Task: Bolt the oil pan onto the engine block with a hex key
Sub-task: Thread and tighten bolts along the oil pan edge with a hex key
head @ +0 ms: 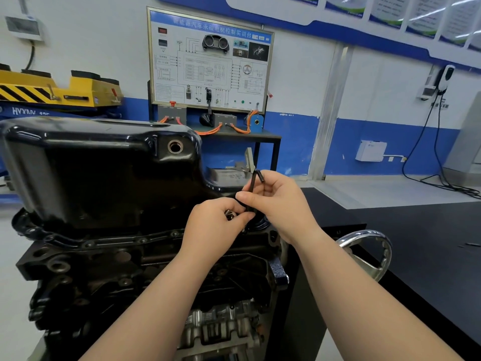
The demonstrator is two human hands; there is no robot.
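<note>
The 2 hands meet at the right end of the black oil pan (99, 168), which sits on the engine block (104, 269). The right hand (278, 201) pinches the hex key (256, 178) upright between thumb and curled fingers. The left hand (216, 220), touching it, pinches a small metal part (230, 214) near the pan's flange.

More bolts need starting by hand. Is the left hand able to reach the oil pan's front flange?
Probably yes: the flange sits uncovered just beside the left hand, with nothing between them. The hand already pinches a small metal piece, though, maybe a bolt.
</note>
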